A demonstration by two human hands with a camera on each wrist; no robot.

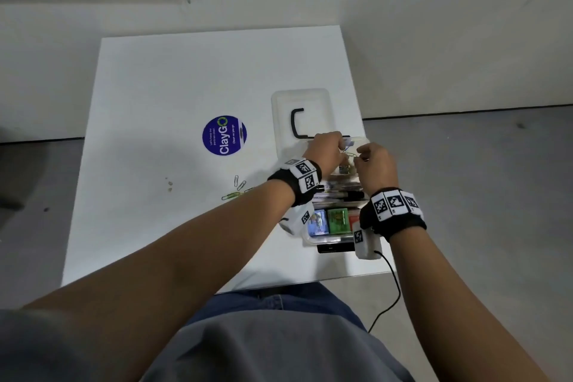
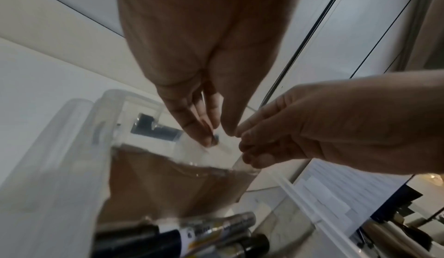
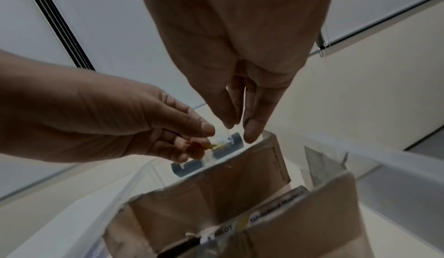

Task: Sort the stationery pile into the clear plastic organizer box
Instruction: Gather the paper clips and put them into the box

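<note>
Organizer box (image 1: 311, 239), clear plastic, sits at the right near edge of the white tabletop (image 1: 155, 87); its lid (image 1: 302, 115) with a black handle lies just beyond it. Cardboard dividers (image 3: 240, 182) split the box; markers (image 2: 192, 229) lie in one section, coloured packs (image 1: 336, 220) in the nearest. Both hands meet above the far end of the box. Left hand (image 1: 325, 149) grip: fingertips pinch a small item, too blurred to identify. Right hand (image 1: 376, 164) grip: fingers curled, pinching a paper clip (image 1: 351, 154). Loose paper clips (image 1: 237, 187) lie on the tabletop left of the box, near a round blue sticker (image 1: 224, 135).
</note>
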